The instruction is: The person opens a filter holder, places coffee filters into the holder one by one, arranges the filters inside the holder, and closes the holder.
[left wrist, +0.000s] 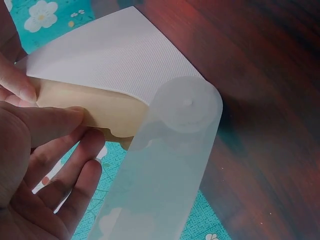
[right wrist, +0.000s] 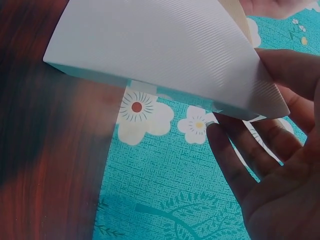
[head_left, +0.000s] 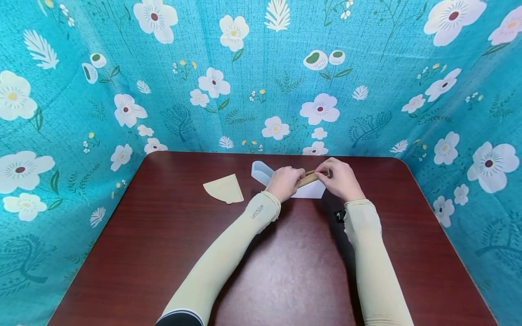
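In the head view, a white ribbed fan-shaped case [head_left: 309,192] is held above the far part of the table. Its translucent lid [left wrist: 165,165] is swung out to one side. Tan paper coffee filters [left wrist: 95,102] stick out along the case's open edge. My left hand [head_left: 284,182] pinches the filters between thumb and fingers, its other fingers curled beneath. At the opposite end my right hand [head_left: 340,179] pinches the filters' corner by the case's edge; in the right wrist view the case [right wrist: 155,45] partly hides these fingertips.
One loose tan coffee filter [head_left: 225,189] lies flat on the dark red-brown table [head_left: 171,253], left of the hands. A blue flowered cloth [head_left: 253,122] hangs behind the far edge and along both sides. A small black item [head_left: 339,216] shows by the right sleeve.
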The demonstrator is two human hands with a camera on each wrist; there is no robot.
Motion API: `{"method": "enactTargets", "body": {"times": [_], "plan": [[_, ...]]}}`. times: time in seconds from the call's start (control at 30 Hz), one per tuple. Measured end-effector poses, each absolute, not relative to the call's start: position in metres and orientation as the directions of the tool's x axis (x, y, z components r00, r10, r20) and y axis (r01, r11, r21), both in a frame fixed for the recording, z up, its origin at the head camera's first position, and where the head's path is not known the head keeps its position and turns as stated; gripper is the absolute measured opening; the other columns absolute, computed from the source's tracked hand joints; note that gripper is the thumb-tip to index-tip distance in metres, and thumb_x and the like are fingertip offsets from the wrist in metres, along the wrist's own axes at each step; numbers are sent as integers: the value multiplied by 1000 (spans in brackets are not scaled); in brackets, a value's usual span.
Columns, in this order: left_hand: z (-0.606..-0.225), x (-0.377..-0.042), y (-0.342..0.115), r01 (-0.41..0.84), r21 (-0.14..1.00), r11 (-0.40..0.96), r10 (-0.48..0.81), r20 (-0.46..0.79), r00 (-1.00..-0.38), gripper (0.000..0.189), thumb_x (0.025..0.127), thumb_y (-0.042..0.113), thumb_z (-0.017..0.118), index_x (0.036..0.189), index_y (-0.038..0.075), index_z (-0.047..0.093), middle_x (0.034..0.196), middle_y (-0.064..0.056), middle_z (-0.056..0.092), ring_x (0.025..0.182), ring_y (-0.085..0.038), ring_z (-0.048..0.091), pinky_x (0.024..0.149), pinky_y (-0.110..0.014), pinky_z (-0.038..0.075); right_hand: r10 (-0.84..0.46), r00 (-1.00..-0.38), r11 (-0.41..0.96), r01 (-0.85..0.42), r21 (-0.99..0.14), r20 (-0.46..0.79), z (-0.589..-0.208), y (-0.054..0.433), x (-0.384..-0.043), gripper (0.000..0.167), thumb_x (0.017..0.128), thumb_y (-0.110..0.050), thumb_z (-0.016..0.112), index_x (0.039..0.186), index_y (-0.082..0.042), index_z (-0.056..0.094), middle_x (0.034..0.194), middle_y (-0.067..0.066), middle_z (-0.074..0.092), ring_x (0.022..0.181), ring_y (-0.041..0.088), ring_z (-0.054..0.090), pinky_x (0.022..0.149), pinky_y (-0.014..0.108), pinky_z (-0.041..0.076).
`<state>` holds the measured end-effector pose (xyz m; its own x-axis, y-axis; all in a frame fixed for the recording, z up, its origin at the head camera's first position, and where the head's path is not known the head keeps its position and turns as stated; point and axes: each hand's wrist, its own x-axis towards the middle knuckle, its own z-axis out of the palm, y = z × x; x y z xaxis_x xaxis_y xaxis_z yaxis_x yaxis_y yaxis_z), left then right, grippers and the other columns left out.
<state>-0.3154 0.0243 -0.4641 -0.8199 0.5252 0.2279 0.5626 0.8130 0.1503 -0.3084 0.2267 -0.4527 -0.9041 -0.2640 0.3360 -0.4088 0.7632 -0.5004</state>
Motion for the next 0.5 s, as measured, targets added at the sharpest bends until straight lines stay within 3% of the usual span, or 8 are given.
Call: {"method": "enactTargets", "body": {"times": [0.27, 0.5], "plan": [[-464, -314, 21, 581, 179, 794, 527, 272, -805, 7, 97, 19, 72, 103, 20, 75, 94, 6, 77, 87, -18, 70, 77, -34, 56, -251, -900, 752, -413, -513, 357, -453, 228, -307, 10, 93, -12, 77, 100, -6, 79, 95, 12, 71, 76, 29, 53, 68, 37, 41], [-457, -310, 18, 586, 206, 783, 519, 301, -800, 7, 96, 17, 73, 102, 19, 76, 94, 6, 78, 87, -17, 69, 77, -34, 56, -265, -886, 730, -442, -522, 380, -455, 233, -308, 12, 91, -11, 80, 103, -10, 79, 96, 9, 72, 75, 23, 51, 68, 35, 41]]}}
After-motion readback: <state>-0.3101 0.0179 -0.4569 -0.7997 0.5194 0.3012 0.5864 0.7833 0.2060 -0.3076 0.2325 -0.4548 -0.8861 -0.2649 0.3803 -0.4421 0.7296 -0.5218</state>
